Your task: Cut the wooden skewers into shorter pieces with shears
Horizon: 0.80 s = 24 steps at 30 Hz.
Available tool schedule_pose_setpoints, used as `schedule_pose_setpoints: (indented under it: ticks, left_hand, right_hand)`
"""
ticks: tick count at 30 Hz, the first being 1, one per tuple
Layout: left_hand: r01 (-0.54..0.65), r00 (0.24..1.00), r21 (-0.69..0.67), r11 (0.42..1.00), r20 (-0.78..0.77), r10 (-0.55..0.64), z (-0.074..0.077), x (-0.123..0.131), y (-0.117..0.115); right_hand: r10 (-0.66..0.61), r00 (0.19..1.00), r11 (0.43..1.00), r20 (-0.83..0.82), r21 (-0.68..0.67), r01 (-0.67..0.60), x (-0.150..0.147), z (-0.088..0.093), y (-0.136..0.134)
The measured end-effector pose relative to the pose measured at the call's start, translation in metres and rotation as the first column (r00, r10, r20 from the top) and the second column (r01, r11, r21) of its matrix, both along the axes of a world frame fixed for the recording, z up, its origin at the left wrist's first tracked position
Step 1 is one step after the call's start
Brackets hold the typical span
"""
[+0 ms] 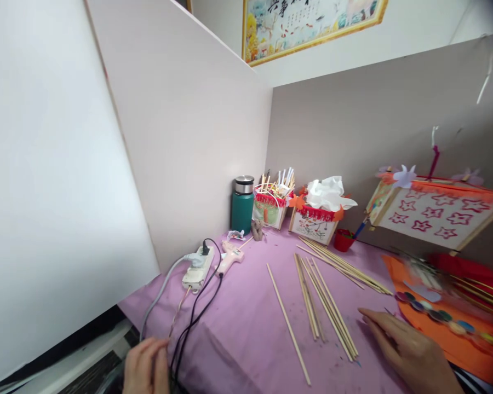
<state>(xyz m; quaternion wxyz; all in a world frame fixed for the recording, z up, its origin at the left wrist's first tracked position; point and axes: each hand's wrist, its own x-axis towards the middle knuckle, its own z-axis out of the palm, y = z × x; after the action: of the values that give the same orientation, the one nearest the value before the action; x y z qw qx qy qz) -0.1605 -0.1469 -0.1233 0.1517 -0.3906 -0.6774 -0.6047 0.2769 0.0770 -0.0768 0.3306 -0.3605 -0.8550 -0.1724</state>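
Observation:
My left hand [147, 365] is at the table's near left edge, its fingers bent and close together. Its fingertips are beside a thin twisted cord [176, 314]; whether anything is inside them is hidden. On the right, my right hand [406, 347] lies palm down with its fingers stretched out and nothing in them. Just left of it is a bundle of thin wooden sticks [332, 309]. A shorter group of sticks [307, 295] and one single stick [287, 323] lie further left. More sticks [345, 262] form a loose pile behind.
A power strip [198, 269] and a pink glue gun [230, 257] with black cables lie at left. Behind are a green bottle [241, 210], two decorated boxes [312, 225] and a red pot [344, 239]. A star-patterned lantern [431, 213] and orange sheets [447, 342] are at right.

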Motion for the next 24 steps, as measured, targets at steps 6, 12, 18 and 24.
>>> schedule_pose_setpoints:
  ticks: [6, 12, 18, 24]
  left_hand:
    - [-0.235, 0.846, -0.174, 0.956, 0.448, 0.289, -0.01, -0.081, -0.002]
    - [-0.202, 0.678, 0.191, 0.961, 0.735, -0.004, -0.02, -0.114, 0.031]
    - [-0.19, 0.573, 0.391, 0.901, 0.789, -0.222, -0.009, -0.118, 0.045]
    - [-0.172, 0.377, 0.446, 0.878, 0.853, -0.36, -0.006, -0.128, 0.032]
  right_hand:
    - [0.006, 1.0, 1.0, 0.011, -0.01, -0.006, 0.004, -0.007, 0.005]
    - [-0.003, 1.0, 1.0, 0.009, -0.001, 0.003, 0.01, -0.017, 0.012]
    - [-0.027, 1.0, 0.998, 0.016, -0.048, 0.027, 0.018, -0.03, 0.019]
    - [-0.033, 0.996, 0.991, -0.084, -0.13, 0.022, 0.018, -0.036, 0.021]
